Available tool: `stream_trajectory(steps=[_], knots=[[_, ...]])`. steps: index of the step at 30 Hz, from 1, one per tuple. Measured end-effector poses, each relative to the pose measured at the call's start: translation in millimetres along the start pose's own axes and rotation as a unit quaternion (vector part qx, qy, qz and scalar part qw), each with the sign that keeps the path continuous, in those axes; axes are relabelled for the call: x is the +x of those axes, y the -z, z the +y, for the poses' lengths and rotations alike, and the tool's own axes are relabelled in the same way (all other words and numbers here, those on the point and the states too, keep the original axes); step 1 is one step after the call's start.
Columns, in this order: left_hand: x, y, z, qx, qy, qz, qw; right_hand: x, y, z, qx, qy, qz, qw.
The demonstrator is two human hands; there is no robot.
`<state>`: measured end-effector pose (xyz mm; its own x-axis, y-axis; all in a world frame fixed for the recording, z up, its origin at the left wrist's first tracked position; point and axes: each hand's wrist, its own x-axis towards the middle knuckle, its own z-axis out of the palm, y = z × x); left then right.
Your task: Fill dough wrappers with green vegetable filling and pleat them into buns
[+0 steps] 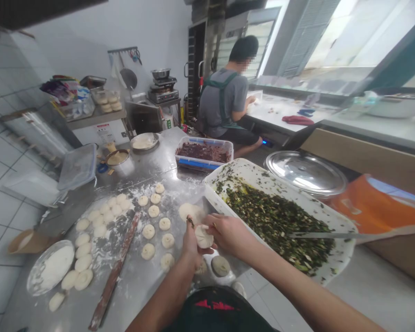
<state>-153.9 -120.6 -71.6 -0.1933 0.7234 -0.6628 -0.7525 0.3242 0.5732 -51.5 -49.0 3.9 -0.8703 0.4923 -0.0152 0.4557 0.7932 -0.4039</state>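
Note:
My left hand (191, 246) is cupped round a white, pleated dough bun (204, 236) held just above the steel table (152, 170). Fingers of my right hand (228, 233) pinch the bun's top edge from the right. A flat round of dough (190, 211) lies on the floured table just behind the hands. Several closed buns (155, 228) sit in rows to the left. One more bun (220, 265) rests under my hands near the table's front edge.
A white tray of chopped green filling (276, 216) with a long utensil (328, 235) lies right of my hands. A wooden rolling pin (115, 272), dough pieces (83, 263), a flour dish (50, 267), a purple-filling tub (204, 152) and a metal lid (306, 173) surround it. Another person (228, 97) sits at a far counter.

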Motion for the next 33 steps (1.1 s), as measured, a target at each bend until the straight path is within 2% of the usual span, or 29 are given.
stream_trajectory(steps=[2,4,8,13,16,18,22,25,28,31,33], knots=[[1.0,8.2,1.9,0.027,0.015,0.016,0.999,6.3,-3.4,-6.2,-0.018,0.017,-0.017,1.0],[0.2,15.0,5.6,0.026,0.022,0.002,0.999,12.2,-5.0,-12.1,-0.038,0.019,-0.028,0.999],[-3.0,24.6,12.9,-0.009,-0.017,-0.022,1.0,22.7,-7.5,-21.4,-0.06,0.015,-0.019,0.998],[-3.6,33.8,18.3,0.038,0.015,0.017,0.999,31.1,-14.4,-27.8,-0.065,0.055,-0.044,0.995],[-3.7,38.9,19.8,-0.001,-0.024,-0.002,1.0,34.9,-18.7,-30.0,-0.07,0.044,-0.038,0.996],[-3.8,41.3,19.6,-0.015,-0.041,0.0,0.999,37.8,-19.5,-30.7,-0.053,0.022,-0.029,0.998],[-2.7,45.0,18.2,-0.019,-0.017,0.024,0.999,43.3,-15.0,-29.2,0.024,-0.001,-0.041,0.999],[1.5,49.4,17.3,-0.059,-0.014,0.039,0.997,44.8,-16.5,-26.5,0.095,0.0,-0.022,0.995],[10.0,56.9,14.8,-0.115,-0.032,0.045,0.992,46.2,-35.0,-25.5,0.143,0.05,-0.024,0.988],[19.0,69.2,13.2,-0.152,-0.048,0.03,0.987,54.7,-67.5,-24.7,0.164,0.105,-0.051,0.98],[22.3,81.2,15.0,-0.154,-0.043,0.025,0.987,67.6,-89.7,-21.7,0.186,0.105,-0.065,0.975]])
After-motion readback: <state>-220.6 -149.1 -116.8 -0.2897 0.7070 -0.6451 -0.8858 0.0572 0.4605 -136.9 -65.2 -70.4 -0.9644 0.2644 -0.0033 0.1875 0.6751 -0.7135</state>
